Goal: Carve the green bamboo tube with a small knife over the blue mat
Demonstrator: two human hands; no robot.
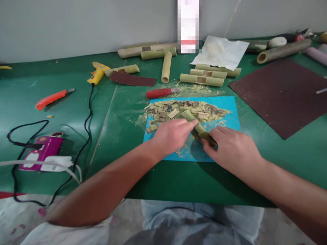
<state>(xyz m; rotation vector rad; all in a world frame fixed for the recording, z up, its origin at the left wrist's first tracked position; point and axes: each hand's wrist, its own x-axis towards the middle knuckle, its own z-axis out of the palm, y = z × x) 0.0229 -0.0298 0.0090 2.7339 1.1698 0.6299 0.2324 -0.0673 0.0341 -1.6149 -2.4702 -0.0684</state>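
Note:
A short green bamboo tube (187,116) lies slantwise between my hands, its far end pointing up and left over a blue sheet (230,105). My left hand (175,134) is closed around its middle, with a finger laid along the tube. Closed on the near end is my right hand (231,143); a darker greenish strip shows beneath its thumb and fingers, and I cannot tell whether it is part of the tube. Just beyond the hands, cut bamboo chips (163,110) and shavings are heaped on the sheet. A red-handled knife (159,93) rests behind the sheet.
Several bamboo tubes with cut notches (201,80) lie at the back. Dark sandpaper (283,98) is at right, a smaller strip (133,79) at left. A yellow glue gun (98,73), an orange cutter (53,99) and a purple power strip (42,151) with cords occupy the left.

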